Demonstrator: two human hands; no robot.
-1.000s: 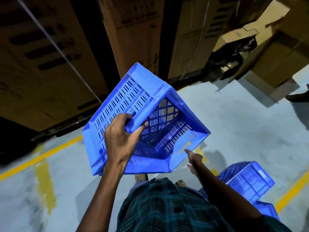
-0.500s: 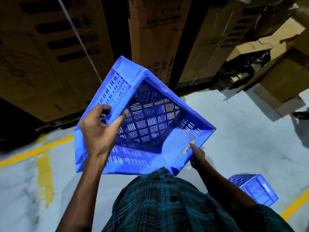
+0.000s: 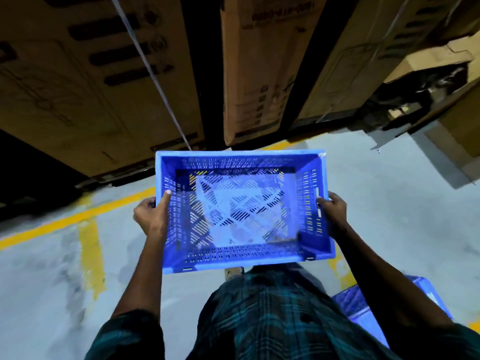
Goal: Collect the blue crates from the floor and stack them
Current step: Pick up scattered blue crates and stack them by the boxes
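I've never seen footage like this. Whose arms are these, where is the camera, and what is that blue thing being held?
There is no machine here: a person wears a wide-angle camera on the head, looking forward and down, so you see their own arms and checked shirt. Both hands hold a blue crate, open side up, roughly level in front of the body. The left hand grips its left wall, thumb inside; the right hand grips the right wall. Below lies a grey floor with yellow lines. Another blue crate sits at lower right. Tall cardboard boxes stand ahead.
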